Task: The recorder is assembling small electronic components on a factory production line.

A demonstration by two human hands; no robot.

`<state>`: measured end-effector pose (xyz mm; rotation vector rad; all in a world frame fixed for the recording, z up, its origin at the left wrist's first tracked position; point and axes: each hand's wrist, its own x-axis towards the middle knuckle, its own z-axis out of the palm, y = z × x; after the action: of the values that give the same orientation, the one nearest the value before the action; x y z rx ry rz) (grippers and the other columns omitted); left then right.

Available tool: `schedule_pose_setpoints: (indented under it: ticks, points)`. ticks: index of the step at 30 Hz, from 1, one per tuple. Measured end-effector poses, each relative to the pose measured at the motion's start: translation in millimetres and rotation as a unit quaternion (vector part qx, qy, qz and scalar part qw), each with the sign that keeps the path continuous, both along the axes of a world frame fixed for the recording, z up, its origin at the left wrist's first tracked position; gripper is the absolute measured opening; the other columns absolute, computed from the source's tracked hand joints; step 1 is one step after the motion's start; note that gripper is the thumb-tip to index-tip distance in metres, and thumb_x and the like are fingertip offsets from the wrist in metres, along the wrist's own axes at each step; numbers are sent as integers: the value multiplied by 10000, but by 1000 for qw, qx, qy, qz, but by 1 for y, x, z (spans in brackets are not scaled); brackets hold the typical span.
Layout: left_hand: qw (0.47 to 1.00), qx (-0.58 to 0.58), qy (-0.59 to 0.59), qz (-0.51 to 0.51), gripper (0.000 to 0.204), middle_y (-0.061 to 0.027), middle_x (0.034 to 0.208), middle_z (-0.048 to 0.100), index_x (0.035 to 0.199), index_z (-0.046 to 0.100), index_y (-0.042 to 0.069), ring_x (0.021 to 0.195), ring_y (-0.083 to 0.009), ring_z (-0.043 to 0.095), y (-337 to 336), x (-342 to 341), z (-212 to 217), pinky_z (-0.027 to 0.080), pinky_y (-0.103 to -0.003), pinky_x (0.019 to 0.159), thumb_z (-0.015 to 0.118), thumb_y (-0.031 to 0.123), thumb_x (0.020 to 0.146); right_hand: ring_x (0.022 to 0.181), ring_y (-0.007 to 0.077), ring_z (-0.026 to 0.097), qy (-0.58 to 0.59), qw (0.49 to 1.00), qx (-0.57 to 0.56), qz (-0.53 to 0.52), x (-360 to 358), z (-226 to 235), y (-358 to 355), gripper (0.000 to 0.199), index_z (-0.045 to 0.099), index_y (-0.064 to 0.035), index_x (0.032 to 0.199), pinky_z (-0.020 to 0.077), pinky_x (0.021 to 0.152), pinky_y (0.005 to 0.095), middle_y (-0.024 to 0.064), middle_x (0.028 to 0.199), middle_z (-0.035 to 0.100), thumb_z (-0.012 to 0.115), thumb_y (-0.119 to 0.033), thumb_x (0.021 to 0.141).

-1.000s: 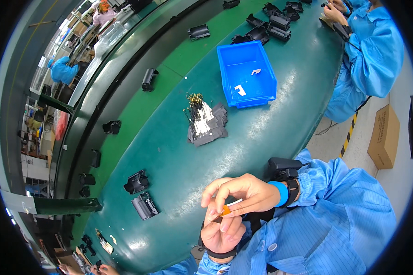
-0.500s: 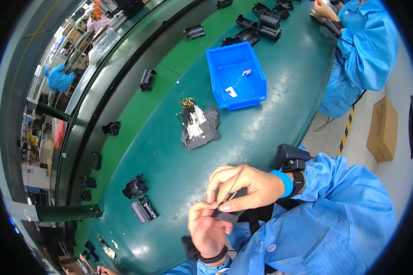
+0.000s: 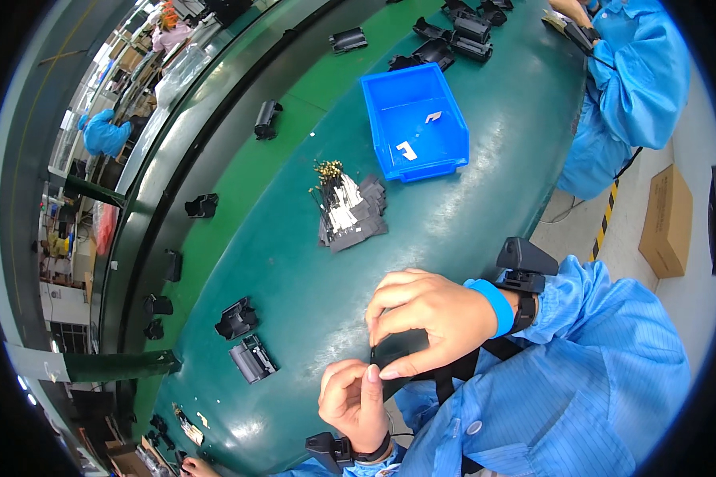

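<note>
- Head view: the right hand (image 3: 429,314) pinches the top of a small black part (image 3: 399,350), fingers curled narrow around it; the left hand (image 3: 356,397) closes on its lower edge, thumb pressed up.
- The part sits between both hands, just off the green table (image 3: 294,262) edge.
- This looks like a fitting step; the next move likely calls for steady alignment.
- Beyond the right hand lie a stack of black pieces (image 3: 352,213) and a blue bin (image 3: 415,121).

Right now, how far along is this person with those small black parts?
Done: hard to judge; the blue bin holds only two small white scraps. In hand: both the right hand and left hand pinch one small black part over the green table's edge. Left: a pile of flat black pieces with gold-tipped wires waits, and two black housings sit nearby.
</note>
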<state>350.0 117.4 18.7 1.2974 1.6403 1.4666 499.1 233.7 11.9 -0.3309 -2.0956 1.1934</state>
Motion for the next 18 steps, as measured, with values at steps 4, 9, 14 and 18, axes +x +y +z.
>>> schedule_pose_setpoints:
  ticks: [4,9,14,18]
  points:
    - [998,48,-35,33,140,-79,796,527,790,555,-24,583,-89,483,-1,5,-9,374,-194,481,645,80,817,818,255,560,-33,996,40,-76,-2,-1,-3,425,618,-29,926,428,714,348,80,889,597,738,-364,693]
    - [992,49,-103,50,136,-80,823,516,815,539,-23,550,-85,486,-2,10,-7,378,-189,456,625,80,834,819,223,579,14,989,-143,16,-5,-7,-5,424,602,-2,974,451,726,324,92,881,611,736,-319,726]
    - [994,58,-77,52,128,-80,830,514,827,536,-22,542,-81,485,-2,8,-13,374,-184,448,616,77,840,801,137,573,48,947,-307,78,-11,-12,-13,279,605,4,950,468,714,285,75,871,614,701,-200,785]
    - [991,67,-96,62,125,-78,826,513,834,536,-21,537,-76,478,1,9,-15,363,-181,442,615,76,841,746,134,580,95,953,-285,21,-16,-15,-19,250,616,8,927,464,682,272,69,830,614,655,-212,816]
